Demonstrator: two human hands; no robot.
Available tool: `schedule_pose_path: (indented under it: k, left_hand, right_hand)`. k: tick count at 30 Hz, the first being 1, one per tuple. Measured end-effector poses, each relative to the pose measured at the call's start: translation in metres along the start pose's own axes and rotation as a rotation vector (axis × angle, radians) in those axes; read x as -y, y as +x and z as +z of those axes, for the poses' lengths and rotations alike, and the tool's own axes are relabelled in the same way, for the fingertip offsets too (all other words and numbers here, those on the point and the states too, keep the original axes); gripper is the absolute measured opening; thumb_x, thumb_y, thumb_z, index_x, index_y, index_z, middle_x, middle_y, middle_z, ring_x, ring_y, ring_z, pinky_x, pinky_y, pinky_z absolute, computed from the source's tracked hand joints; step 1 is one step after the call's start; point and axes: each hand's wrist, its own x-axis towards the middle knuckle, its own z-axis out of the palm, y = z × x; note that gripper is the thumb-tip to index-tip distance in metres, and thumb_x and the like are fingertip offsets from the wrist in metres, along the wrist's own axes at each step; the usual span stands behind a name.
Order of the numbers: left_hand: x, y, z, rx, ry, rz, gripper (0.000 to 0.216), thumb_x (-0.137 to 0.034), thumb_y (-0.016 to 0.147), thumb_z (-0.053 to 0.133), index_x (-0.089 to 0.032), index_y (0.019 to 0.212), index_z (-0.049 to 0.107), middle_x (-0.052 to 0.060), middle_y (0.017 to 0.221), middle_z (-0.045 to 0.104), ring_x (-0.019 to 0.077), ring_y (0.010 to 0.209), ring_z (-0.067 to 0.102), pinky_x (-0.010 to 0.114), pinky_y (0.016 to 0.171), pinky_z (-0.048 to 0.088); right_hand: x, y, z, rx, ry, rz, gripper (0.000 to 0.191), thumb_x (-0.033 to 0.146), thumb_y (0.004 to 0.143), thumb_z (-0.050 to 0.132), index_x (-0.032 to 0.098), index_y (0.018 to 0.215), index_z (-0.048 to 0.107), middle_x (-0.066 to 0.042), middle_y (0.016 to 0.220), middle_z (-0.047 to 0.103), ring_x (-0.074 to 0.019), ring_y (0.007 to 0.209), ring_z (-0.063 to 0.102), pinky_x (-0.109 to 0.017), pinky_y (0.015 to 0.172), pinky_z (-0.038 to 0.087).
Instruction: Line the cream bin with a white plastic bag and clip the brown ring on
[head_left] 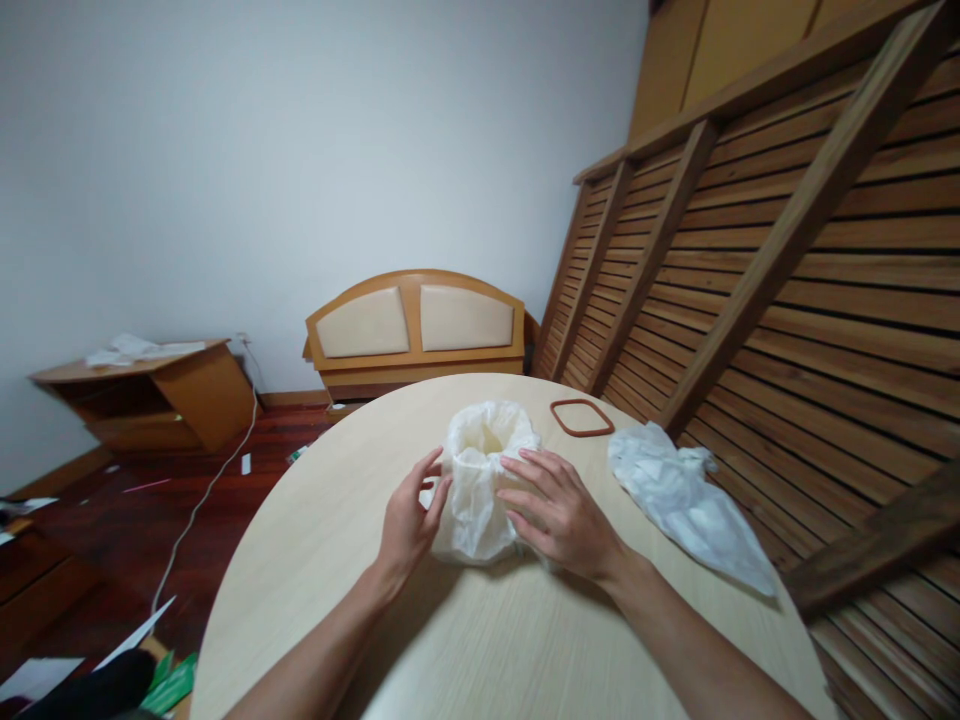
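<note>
A white translucent plastic bag point(476, 505) lines a small bin that stands upright on the round table; its edge is folded over the rim and the mouth gapes upward. My left hand point(411, 510) is at the bag's left side, fingers curved and apart, thumb close to the plastic. Flat against the right side, my right hand point(559, 510) has its fingers spread over the folded bag. The bin's outer wall is mostly covered by the bag. Behind my right hand lies a reddish-brown rounded-square ring point(592, 434). Farther right rests a crumpled white plastic bag point(686, 500).
The pale round table point(315, 560) has its edge close to a slatted wooden frame point(750, 300) leaning on the right. A headboard point(412, 320) stands behind. On the left are a low cabinet point(187, 400), a white cable point(199, 510) and scattered papers on the floor.
</note>
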Motion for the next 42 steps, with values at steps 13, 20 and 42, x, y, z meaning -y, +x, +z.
schedule_pose_path:
  k: [13,20,42]
  left_hand:
    - [-0.005,0.002,-0.012,0.103,0.112,-0.026,0.034,-0.034,0.087,0.058,-0.021,0.119,0.059,0.001,0.084,0.069,0.0175,0.075,0.067,0.034,0.077,0.057]
    - [-0.004,0.011,-0.015,-0.09,-0.051,-0.109,0.042,-0.043,0.095,0.05,-0.019,0.129,0.057,0.014,0.134,0.062,0.0238,0.115,0.063,0.037,0.088,0.057]
    - [0.024,0.017,-0.021,0.046,0.134,-0.096,0.024,-0.032,0.081,0.062,-0.02,0.101,0.068,0.003,0.083,0.074,0.0209,0.08,0.07,0.041,0.085,0.055]
  right_hand:
    - [-0.016,-0.005,0.002,-0.141,0.022,0.02,0.04,0.004,0.093,0.053,0.018,0.13,0.06,-0.009,0.113,0.072,-0.0246,0.113,0.063,-0.048,0.098,0.052]
    - [-0.02,-0.004,-0.007,-0.151,0.107,-0.049,0.041,0.001,0.087,0.056,0.023,0.12,0.066,-0.005,0.101,0.073,-0.0228,0.106,0.065,-0.045,0.095,0.052]
    - [-0.019,-0.003,-0.013,-0.144,0.161,-0.05,0.028,0.006,0.086,0.061,0.023,0.108,0.066,-0.004,0.096,0.073,-0.0222,0.101,0.066,-0.043,0.091,0.051]
